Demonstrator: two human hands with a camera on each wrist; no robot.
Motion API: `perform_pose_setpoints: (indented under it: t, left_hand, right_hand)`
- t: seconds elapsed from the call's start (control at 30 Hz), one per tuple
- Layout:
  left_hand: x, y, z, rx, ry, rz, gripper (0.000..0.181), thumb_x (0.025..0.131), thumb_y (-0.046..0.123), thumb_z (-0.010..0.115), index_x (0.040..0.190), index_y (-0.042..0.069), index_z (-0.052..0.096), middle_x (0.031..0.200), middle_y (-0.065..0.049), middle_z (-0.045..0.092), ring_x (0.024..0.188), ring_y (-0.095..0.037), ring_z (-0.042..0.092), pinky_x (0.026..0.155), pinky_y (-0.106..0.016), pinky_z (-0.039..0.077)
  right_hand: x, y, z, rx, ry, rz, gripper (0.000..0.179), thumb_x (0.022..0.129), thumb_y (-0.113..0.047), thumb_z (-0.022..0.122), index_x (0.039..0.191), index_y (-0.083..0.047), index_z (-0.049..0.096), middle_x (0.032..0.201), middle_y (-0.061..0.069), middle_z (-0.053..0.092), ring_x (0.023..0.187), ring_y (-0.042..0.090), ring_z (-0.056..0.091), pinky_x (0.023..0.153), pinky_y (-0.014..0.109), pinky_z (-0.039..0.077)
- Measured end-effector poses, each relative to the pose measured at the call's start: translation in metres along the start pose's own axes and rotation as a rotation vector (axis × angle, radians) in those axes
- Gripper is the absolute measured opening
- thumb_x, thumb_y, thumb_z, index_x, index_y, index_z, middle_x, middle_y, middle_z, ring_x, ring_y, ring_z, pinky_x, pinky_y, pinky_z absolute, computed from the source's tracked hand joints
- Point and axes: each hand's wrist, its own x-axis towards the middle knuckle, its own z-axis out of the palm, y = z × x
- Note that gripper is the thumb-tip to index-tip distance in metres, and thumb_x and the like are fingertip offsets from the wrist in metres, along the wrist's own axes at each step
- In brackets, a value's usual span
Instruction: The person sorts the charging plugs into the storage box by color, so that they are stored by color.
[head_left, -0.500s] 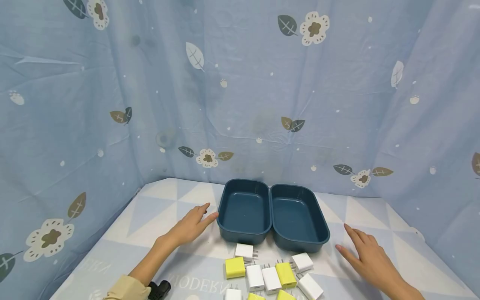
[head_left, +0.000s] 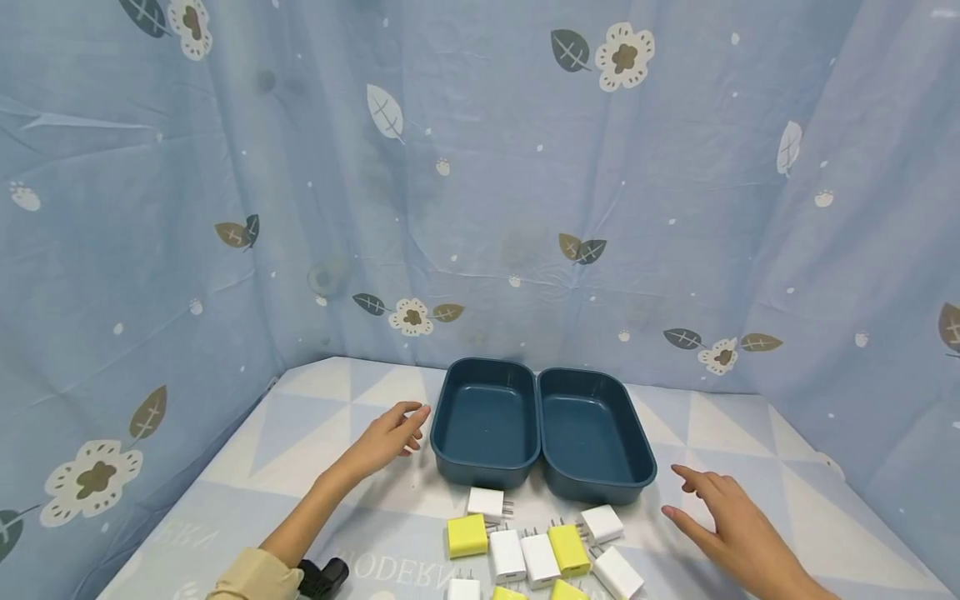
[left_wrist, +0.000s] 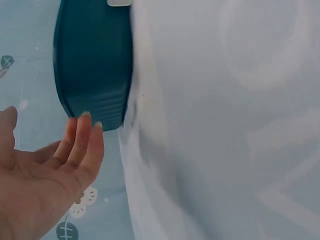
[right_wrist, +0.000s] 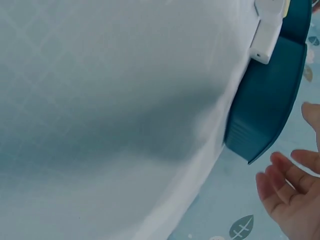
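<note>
Two dark blue rectangular bins stand side by side on the table, a left bin (head_left: 487, 475) and a right bin (head_left: 600, 492). Just left of the left bin hovers my left hand (head_left: 382, 440), fingers loosely bent and holding nothing. My right hand (head_left: 731, 529) is off the right bin's near right corner, its thumb and fingers spread apart with nothing between them. In front of the bins lie several plug chargers, among them a white charger (head_left: 507, 557) and a yellow charger (head_left: 467, 536), most with their prongs pointing away from me.
A pale blue and white patterned cloth (head_left: 300, 450) covers the table. Behind and beside it hangs a blue floral curtain (head_left: 480, 208). A small black object (head_left: 324, 577) shows by the left sleeve (head_left: 255, 575). Some chargers are cut off by the lower frame edge.
My left hand's fingers have bent more and drawn slightly back from the left bin. The right hand has shifted a little left and lower, its fingers more bent. Bins and chargers stay put.
</note>
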Motion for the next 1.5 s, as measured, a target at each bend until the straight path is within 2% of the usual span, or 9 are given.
perform_pose_setpoints:
  t: [0.17, 0.27, 0.47, 0.6, 0.83, 0.97, 1.17, 1.37, 1.5]
  left_hand:
    - [0.002, 0.001, -0.001, -0.157, -0.016, -0.061, 0.062, 0.094, 0.051, 0.044, 0.13, 0.001, 0.043, 0.094, -0.015, 0.055, 0.081, -0.024, 0.059, 0.072, -0.039, 0.054]
    - [0.003, 0.0, 0.001, -0.181, -0.004, -0.083, 0.063, 0.093, 0.052, 0.045, 0.129, 0.001, 0.044, 0.094, -0.015, 0.056, 0.08, -0.024, 0.06, 0.071, -0.038, 0.054]
    - [0.006, 0.0, 0.006, -0.189, 0.011, -0.078, 0.057, 0.094, 0.046, 0.049, 0.123, -0.003, 0.049, 0.089, -0.015, 0.058, 0.076, -0.024, 0.061, 0.068, -0.036, 0.055]
    - [0.007, 0.0, 0.009, -0.189, 0.017, -0.092, 0.048, 0.094, 0.039, 0.052, 0.116, -0.003, 0.052, 0.084, -0.014, 0.057, 0.072, -0.024, 0.06, 0.066, -0.034, 0.055]
    - [0.011, -0.001, 0.014, -0.239, 0.025, -0.137, 0.04, 0.095, 0.033, 0.053, 0.111, -0.003, 0.054, 0.079, -0.013, 0.056, 0.064, -0.019, 0.058, 0.059, -0.03, 0.054]
    - [0.012, -0.005, 0.014, -0.298, -0.012, -0.153, 0.04, 0.095, 0.032, 0.053, 0.11, -0.004, 0.053, 0.08, -0.012, 0.055, 0.062, -0.017, 0.058, 0.056, -0.025, 0.051]
    - [0.015, -0.014, 0.012, -0.396, -0.08, -0.15, 0.032, 0.096, 0.023, 0.052, 0.111, -0.006, 0.051, 0.081, -0.01, 0.055, 0.064, -0.016, 0.059, 0.056, -0.022, 0.05]
    - [0.017, -0.018, 0.011, -0.437, -0.097, -0.158, 0.03, 0.095, 0.019, 0.054, 0.111, -0.006, 0.052, 0.082, -0.01, 0.055, 0.066, -0.016, 0.06, 0.058, -0.022, 0.052]
    - [0.018, -0.019, 0.01, -0.456, -0.115, -0.159, 0.031, 0.094, 0.018, 0.055, 0.111, -0.007, 0.051, 0.083, -0.01, 0.056, 0.066, -0.015, 0.059, 0.06, -0.023, 0.053]
  right_hand:
    - [-0.001, -0.006, 0.0, 0.082, -0.131, 0.019, 0.059, 0.081, -0.053, 0.063, 0.125, -0.015, 0.054, 0.099, -0.004, 0.056, 0.086, 0.014, 0.052, 0.06, 0.027, 0.049]
    - [-0.002, -0.007, 0.001, 0.115, -0.203, -0.003, 0.06, 0.081, -0.054, 0.063, 0.125, -0.015, 0.054, 0.095, -0.007, 0.054, 0.081, 0.009, 0.05, 0.061, 0.024, 0.049]
    - [-0.005, -0.004, 0.006, 0.168, -0.302, -0.115, 0.058, 0.082, -0.05, 0.063, 0.124, -0.011, 0.054, 0.085, -0.009, 0.048, 0.074, 0.004, 0.044, 0.057, 0.02, 0.047]
    - [-0.006, -0.003, 0.009, 0.231, -0.376, -0.12, 0.059, 0.082, -0.048, 0.064, 0.125, -0.01, 0.053, 0.085, -0.009, 0.047, 0.073, 0.003, 0.044, 0.058, 0.021, 0.047]
    - [-0.005, 0.001, 0.015, 0.29, -0.422, -0.236, 0.056, 0.084, -0.043, 0.065, 0.125, -0.007, 0.054, 0.082, -0.012, 0.046, 0.072, 0.002, 0.044, 0.054, 0.02, 0.04]
    - [-0.006, 0.002, 0.019, 0.326, -0.474, -0.235, 0.055, 0.084, -0.043, 0.064, 0.124, -0.007, 0.054, 0.082, -0.011, 0.045, 0.073, 0.003, 0.043, 0.054, 0.021, 0.039]
    - [-0.005, 0.003, 0.024, 0.335, -0.488, -0.28, 0.053, 0.084, -0.041, 0.065, 0.124, -0.008, 0.054, 0.083, -0.012, 0.044, 0.072, 0.003, 0.043, 0.055, 0.02, 0.04]
    - [-0.005, 0.001, 0.027, 0.384, -0.542, -0.239, 0.055, 0.083, -0.04, 0.066, 0.127, -0.01, 0.052, 0.089, -0.01, 0.046, 0.076, 0.004, 0.044, 0.062, 0.02, 0.046]
    - [-0.005, 0.001, 0.029, 0.427, -0.547, -0.302, 0.055, 0.086, -0.038, 0.064, 0.131, -0.013, 0.048, 0.094, -0.011, 0.047, 0.079, 0.003, 0.044, 0.062, 0.021, 0.046]
